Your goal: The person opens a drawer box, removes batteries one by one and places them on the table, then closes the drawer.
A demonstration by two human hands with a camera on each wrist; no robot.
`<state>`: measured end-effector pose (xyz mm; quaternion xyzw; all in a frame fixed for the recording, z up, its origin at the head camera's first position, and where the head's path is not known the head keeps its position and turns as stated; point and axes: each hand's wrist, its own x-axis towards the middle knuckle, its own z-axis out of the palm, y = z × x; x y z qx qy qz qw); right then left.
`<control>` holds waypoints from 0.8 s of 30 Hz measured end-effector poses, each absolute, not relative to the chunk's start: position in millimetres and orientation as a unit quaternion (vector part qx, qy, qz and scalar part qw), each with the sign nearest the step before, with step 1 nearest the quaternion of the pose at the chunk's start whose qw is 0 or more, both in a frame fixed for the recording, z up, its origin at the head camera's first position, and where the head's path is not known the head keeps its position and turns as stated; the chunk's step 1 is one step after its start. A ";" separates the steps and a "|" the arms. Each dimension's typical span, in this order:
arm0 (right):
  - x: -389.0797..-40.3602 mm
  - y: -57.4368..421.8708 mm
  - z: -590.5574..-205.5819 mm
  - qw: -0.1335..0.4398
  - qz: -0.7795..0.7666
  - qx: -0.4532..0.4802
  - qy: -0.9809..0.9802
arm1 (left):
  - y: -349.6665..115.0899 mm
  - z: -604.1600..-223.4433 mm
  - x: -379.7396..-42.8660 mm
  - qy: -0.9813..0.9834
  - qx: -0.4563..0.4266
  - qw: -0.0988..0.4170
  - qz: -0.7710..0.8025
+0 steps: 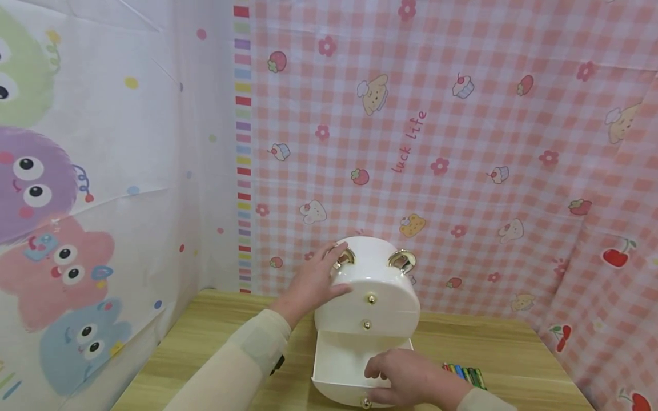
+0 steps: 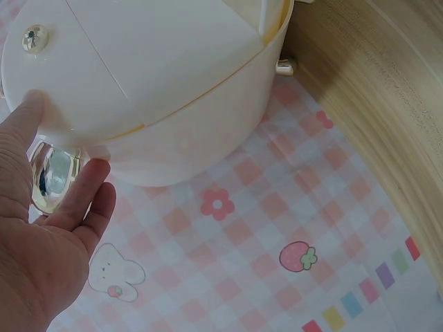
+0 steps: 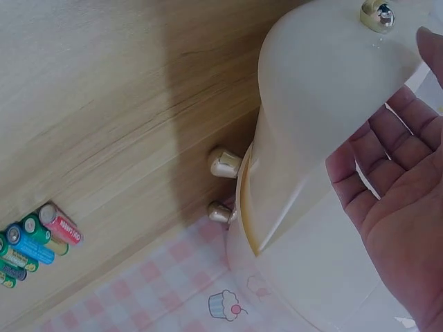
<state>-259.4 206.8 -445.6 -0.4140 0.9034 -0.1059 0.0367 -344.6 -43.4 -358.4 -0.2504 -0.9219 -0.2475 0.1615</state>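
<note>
A white rounded drawer box [image 1: 368,311] with gold ring handles and round gold knobs stands on the table, its bottom drawer [image 1: 334,365] pulled out. My left hand [image 1: 320,279] rests at its upper left corner beside a gold ring handle [image 2: 54,176]; the thumb lies against the front and the other fingers reach over the top. Over the pulled-out drawer is my right hand [image 1: 406,374], fingers bent loosely above the inside and thumb near the lowest knob [image 1: 366,403]. In the right wrist view, the drawer's front panel [image 3: 332,76] partly covers those fingertips.
Several colourful batteries [image 3: 34,238] lie side by side on the wooden table [image 1: 493,342], right of the box. A small dark object [image 1: 277,364] sits by the left sleeve, partly hidden. A pink checked cloth [image 1: 437,131] hangs behind the box.
</note>
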 end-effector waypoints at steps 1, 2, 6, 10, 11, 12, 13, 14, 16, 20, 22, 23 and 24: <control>-260.1 205.8 -445.8 0.038 -0.108 -0.415 0.903 | -43.5 -358.5 -344.5 -0.922 -0.251 0.162 -0.247; -260.7 204.7 -446.1 0.040 -0.110 -0.415 0.902 | -43.6 -358.1 -344.0 -0.922 -0.251 0.162 -0.247; -263.3 201.3 -448.3 0.052 -0.127 -0.410 0.902 | -43.7 -358.5 -344.4 -0.923 -0.249 0.158 -0.247; -265.8 198.7 -451.5 0.055 -0.142 -0.398 0.904 | -44.0 -358.3 -344.6 -0.923 -0.249 0.156 -0.248; -266.2 198.0 -452.2 0.055 -0.146 -0.396 0.905 | -44.1 -357.9 -344.2 -0.923 -0.250 0.156 -0.249; -266.8 197.2 -452.9 0.057 -0.150 -0.393 0.905 | -44.1 -357.7 -344.0 -0.922 -0.250 0.156 -0.250; -267.4 196.3 -453.5 0.062 -0.157 -0.390 0.905 | -44.3 -357.6 -343.7 -0.922 -0.250 0.155 -0.250; -268.2 195.5 -454.1 0.068 -0.165 -0.387 0.904 | -44.3 -357.3 -343.5 -0.922 -0.249 0.154 -0.252; -269.9 194.0 -455.6 0.083 -0.182 -0.379 0.904 | -44.5 -357.0 -343.3 -0.922 -0.249 0.153 -0.253; -274.8 191.6 -460.0 0.110 -0.224 -0.354 0.901 | -44.9 -357.1 -343.8 -0.922 -0.250 0.151 -0.255; -277.5 190.9 -462.2 0.117 -0.243 -0.344 0.900 | -45.2 -357.5 -344.2 -0.922 -0.250 0.150 -0.256; -278.7 190.7 -463.0 0.119 -0.250 -0.340 0.899 | -45.2 -357.7 -344.5 -0.922 -0.251 0.150 -0.256; -279.7 190.4 -463.5 0.121 -0.255 -0.336 0.899 | -45.3 -357.8 -344.7 -0.921 -0.251 0.149 -0.256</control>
